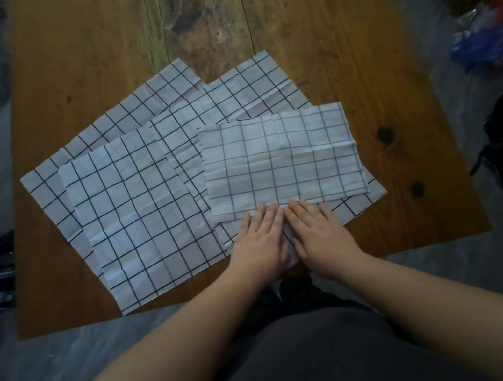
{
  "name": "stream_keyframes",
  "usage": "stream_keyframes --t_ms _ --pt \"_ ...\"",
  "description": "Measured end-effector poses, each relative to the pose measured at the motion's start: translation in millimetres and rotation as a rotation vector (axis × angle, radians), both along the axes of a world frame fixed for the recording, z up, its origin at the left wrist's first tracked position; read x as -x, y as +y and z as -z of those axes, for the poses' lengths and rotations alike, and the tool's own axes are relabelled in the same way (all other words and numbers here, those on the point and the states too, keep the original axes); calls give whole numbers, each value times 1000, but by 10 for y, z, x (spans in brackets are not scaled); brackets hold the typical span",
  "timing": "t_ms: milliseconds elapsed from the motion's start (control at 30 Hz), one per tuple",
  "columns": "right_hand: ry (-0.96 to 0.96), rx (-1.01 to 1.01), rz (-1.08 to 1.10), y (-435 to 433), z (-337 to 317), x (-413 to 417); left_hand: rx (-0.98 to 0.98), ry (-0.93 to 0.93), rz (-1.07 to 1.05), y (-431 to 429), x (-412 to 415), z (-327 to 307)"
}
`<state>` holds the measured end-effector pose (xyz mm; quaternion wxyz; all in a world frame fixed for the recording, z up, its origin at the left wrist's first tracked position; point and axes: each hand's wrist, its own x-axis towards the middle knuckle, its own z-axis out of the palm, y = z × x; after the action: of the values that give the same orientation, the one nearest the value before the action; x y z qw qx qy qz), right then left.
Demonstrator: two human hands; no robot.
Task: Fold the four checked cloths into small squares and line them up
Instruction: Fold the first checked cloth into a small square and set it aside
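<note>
Pressing flat, fingers straight and together, my left hand (258,239) and right hand (318,232) touch the near edge of the folded checked cloth (281,158). Three unfolded cloths (139,210) fan out beneath and left of it.

Both bare forearms reaching forward, left hand (257,239) and right hand (316,232) flat, palms down, fingers straight — side by side, index fingers nearly touching
</note>
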<state>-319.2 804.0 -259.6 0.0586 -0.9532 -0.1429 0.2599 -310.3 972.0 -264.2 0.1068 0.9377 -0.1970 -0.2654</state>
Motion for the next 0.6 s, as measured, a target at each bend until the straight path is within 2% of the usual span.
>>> stream_keyframes --t_ms 133,400,600 --pt "-13 26 15 -135 27 10 -38 -11 -26 151 6 50" --pt "-32 93 229 -692 25 80 -91 -5 -141 720 60 51" --pt "-34 93 294 -757 -2 97 -113 6 -194 759 68 -40"
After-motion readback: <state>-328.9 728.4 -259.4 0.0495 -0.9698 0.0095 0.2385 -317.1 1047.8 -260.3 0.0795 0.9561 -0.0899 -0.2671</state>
